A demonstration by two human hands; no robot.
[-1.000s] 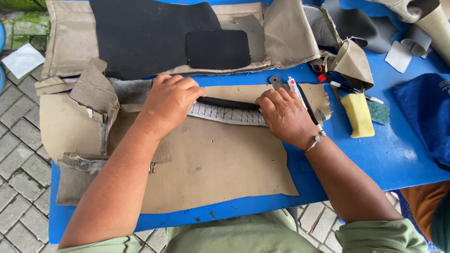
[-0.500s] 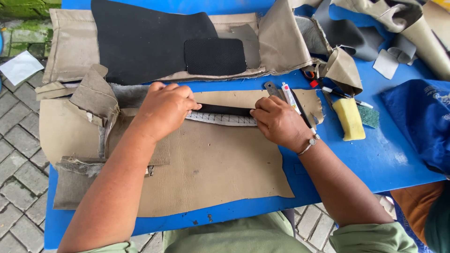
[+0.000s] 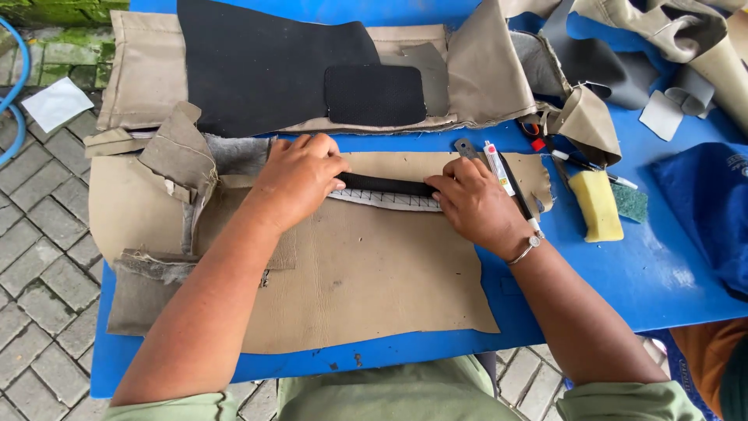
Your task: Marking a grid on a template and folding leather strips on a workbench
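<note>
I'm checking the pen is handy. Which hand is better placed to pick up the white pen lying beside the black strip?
Right, most likely. The right hand rests on the black strip's end with the white pen just beside it; the left hand presses the strip's far end.

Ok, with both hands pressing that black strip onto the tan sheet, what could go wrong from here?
The black strip is pinned only at its ends by the left hand and right hand, so its middle might bow or creep. The pen beside the right hand could get nudged. The tan sheet nears the table edge and may slide.
</note>
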